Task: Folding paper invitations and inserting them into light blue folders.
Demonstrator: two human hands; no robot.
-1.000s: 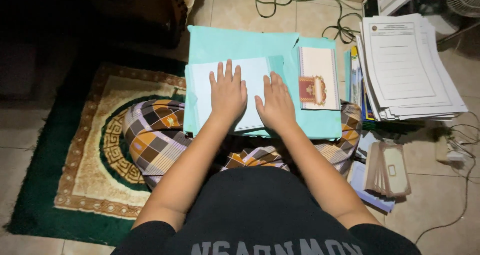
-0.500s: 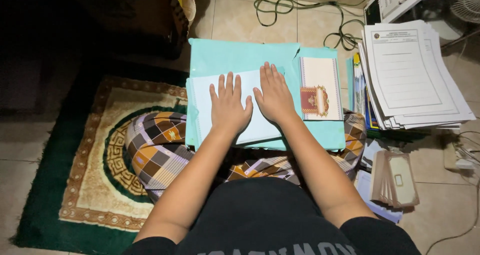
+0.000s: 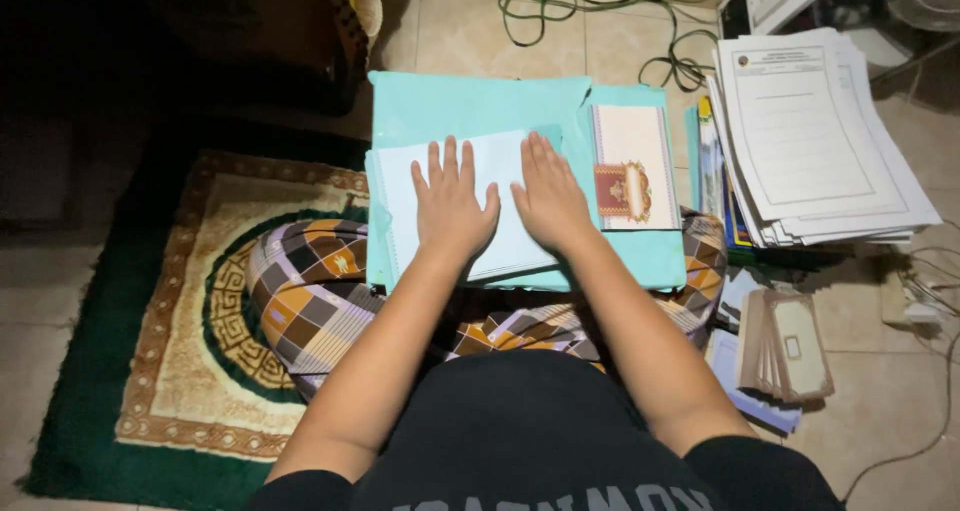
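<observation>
Both my hands lie flat, palms down, on a stack of white sheets (image 3: 400, 186) with a perforated left edge. My left hand (image 3: 452, 203) has its fingers spread a little; my right hand (image 3: 548, 193) rests beside it with fingers together. The sheets sit on a turquoise folder (image 3: 470, 106) across my lap, over a checked sarong (image 3: 310, 291). A cream booklet with a red-and-gold emblem (image 3: 628, 166) lies on the folder just right of my right hand.
A thick pile of printed forms (image 3: 815, 136) sits at the right on coloured folders. Small envelopes (image 3: 790, 346) lie on the tile floor lower right. A green cable (image 3: 590, 11) coils beyond the folder. A green-and-gold rug (image 3: 160, 321) is at the left.
My hands slid slightly on the sheets; my right hand moved forward, then came back level with the left. The view shifted a little.
</observation>
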